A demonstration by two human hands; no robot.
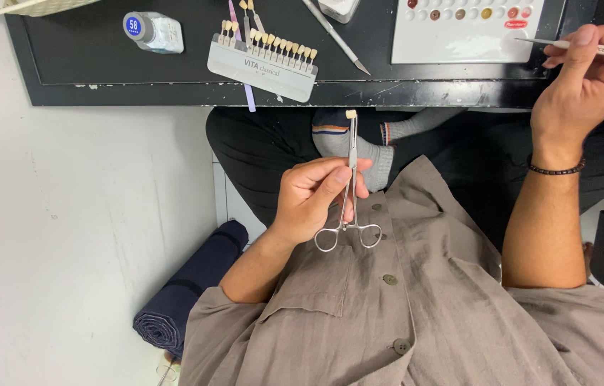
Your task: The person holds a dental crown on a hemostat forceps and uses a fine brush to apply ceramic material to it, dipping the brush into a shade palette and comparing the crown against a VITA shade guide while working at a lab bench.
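Slim steel forceps (pixel 349 187) (a small tooth (pixel 350 114) clamped at the tip) are pinched in the left hand (pixel 314 198); a brush (pixel 587 47) is gripped by the right hand (pixel 582 86) over the palette (pixel 467 30).

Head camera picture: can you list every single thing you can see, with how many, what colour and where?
clamp: one, silver, in the left hand, gripping a small cream tooth
brush: one, pale handle, in the right hand
tooth shade guide: one, grey holder, cream tabs, on the black table
colour palette: one, white, table top right
bottle: one, clear, blue cap, table top left
metal tool: one, silver, table
rolled cloth: one, navy, floor
left hand: holding clamp
right hand: holding brush
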